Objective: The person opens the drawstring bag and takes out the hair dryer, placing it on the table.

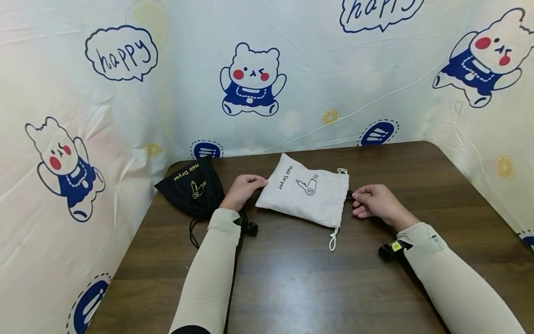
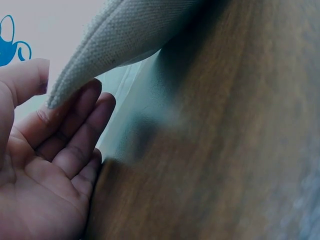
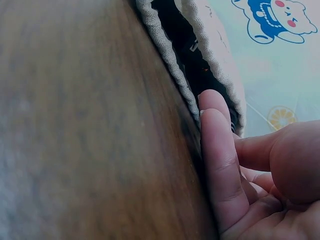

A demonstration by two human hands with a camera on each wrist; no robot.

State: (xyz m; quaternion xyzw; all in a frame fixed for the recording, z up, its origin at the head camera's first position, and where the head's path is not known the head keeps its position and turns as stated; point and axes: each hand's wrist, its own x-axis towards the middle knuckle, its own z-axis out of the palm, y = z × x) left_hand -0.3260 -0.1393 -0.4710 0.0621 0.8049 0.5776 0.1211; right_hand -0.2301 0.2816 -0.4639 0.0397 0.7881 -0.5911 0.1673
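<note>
A white cloth drawstring bag [image 1: 313, 204] printed "Hair Dryer" lies on the table, its mouth toward my right hand [image 1: 381, 204]. My left hand [image 1: 243, 191] pinches the bag's closed left corner; the left wrist view shows that cloth corner [image 2: 100, 60] between thumb and forefinger. At the mouth, my right hand pinches the end of a black item [image 1: 349, 195] sticking out of the bag. Through the gaping opening, the right wrist view shows black contents [image 3: 175, 30]; their kind is hidden. White drawstring loops [image 1: 333, 240] hang from both sides of the mouth.
A black drawstring bag [image 1: 196, 190], also printed "Hair Dryer", lies left of my left hand, its black cord [image 1: 193, 234] trailing on the table. The brown wooden table [image 1: 292, 287] meets a printed curtain [image 1: 313, 83] at the back and sides.
</note>
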